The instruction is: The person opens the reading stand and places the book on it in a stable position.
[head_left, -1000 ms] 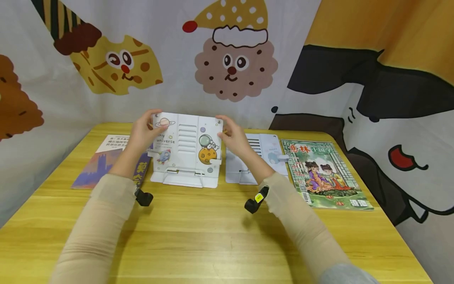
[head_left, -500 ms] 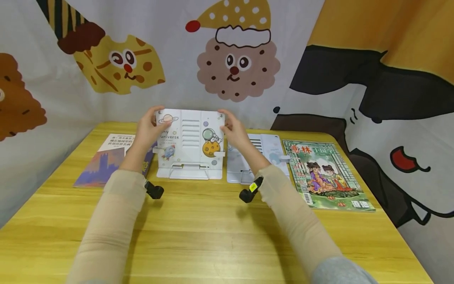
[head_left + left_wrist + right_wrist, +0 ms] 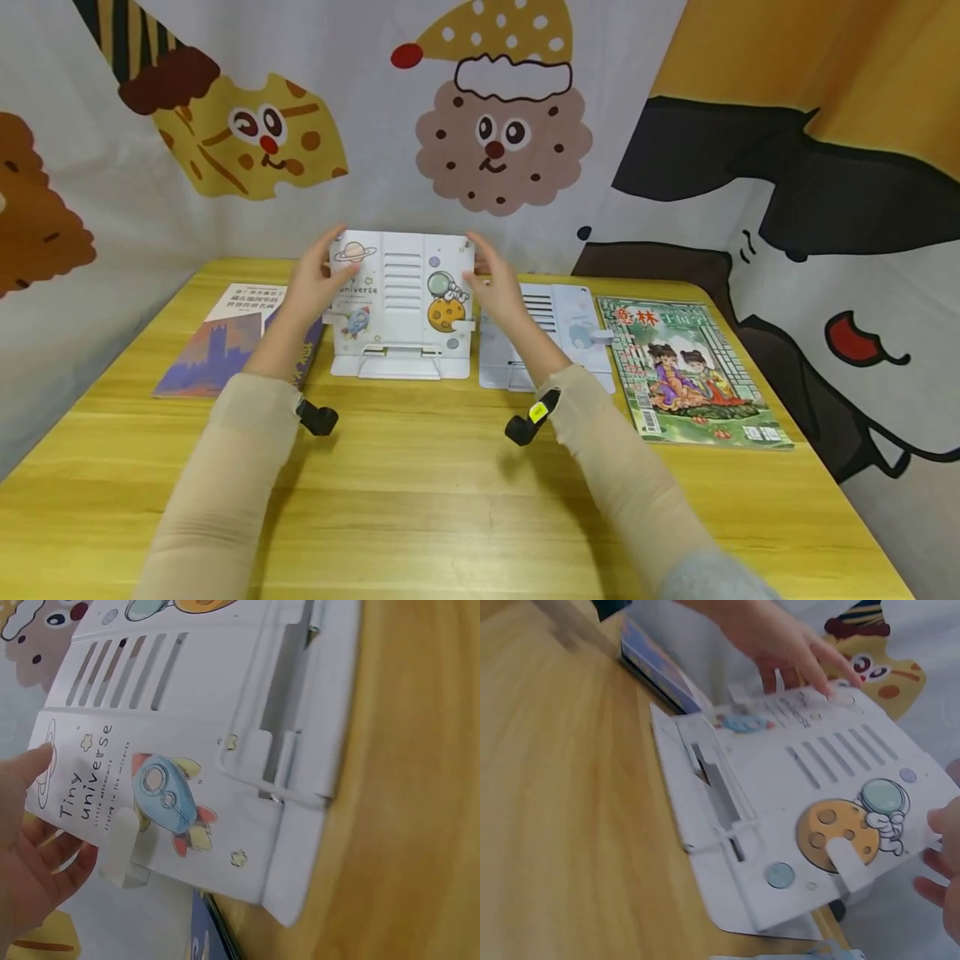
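Both arms reach toward the far edge of the desk point(image 3: 420, 500), where the stand point(image 3: 405, 327) leans back. The left hand point(image 3: 309, 283) pinches its upper left corner, thumb in front, fingers behind; the right hand point(image 3: 497, 287) pinches the upper right side likewise. The left wrist view shows "Tiny" whole; the head view has it partly covered by the thumb.

Bookstand point(image 3: 402, 327): “Tiny universe”; magazine point(image 3: 693, 367): “意林”

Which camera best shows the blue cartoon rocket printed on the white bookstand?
The left wrist view: there the blue cartoon rocket appears large and clear. The head view shows it small; the right wrist view, foreshortened and blurred.
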`<state>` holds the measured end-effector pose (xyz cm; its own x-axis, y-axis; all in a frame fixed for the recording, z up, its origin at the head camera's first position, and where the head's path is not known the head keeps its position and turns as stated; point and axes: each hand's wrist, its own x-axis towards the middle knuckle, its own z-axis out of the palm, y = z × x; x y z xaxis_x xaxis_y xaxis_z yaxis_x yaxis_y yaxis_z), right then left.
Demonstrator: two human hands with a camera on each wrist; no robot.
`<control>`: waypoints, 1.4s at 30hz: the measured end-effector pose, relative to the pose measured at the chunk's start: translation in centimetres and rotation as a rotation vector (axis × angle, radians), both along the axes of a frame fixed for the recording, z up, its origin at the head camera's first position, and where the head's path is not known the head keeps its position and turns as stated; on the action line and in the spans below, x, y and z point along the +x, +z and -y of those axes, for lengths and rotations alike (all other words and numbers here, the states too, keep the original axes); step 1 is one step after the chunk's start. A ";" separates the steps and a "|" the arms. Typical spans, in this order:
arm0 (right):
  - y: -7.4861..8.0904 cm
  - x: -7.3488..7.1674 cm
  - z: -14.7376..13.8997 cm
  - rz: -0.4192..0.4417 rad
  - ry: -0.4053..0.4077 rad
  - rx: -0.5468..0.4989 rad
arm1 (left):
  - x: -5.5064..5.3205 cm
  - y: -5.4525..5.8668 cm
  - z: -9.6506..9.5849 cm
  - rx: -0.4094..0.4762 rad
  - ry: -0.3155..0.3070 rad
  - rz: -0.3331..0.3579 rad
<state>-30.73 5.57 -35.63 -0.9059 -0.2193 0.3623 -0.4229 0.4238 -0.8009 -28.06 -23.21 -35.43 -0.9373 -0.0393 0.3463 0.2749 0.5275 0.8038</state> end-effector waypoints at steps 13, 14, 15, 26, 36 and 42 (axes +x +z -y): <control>-1.6 5.5 2.5 -0.381 -0.121 -0.271 | 4.4 -0.2 2.3 0.055 0.079 -0.056; -1.7 5.9 2.9 -0.393 -0.114 -0.292 | 4.7 0.0 2.7 0.051 0.089 -0.050; -1.7 6.2 3.3 -0.397 -0.108 -0.307 | 5.0 0.3 3.2 0.045 0.098 -0.038; -3.2 10.0 8.0 -0.252 0.007 -0.349 | 6.5 1.3 7.5 0.196 0.193 -0.065; -5.4 11.9 12.0 0.022 0.070 -0.339 | 9.0 0.7 11.4 0.163 0.247 0.148; -6.1 12.6 13.8 0.153 0.082 -0.349 | 9.4 -0.8 13.6 0.184 0.302 0.273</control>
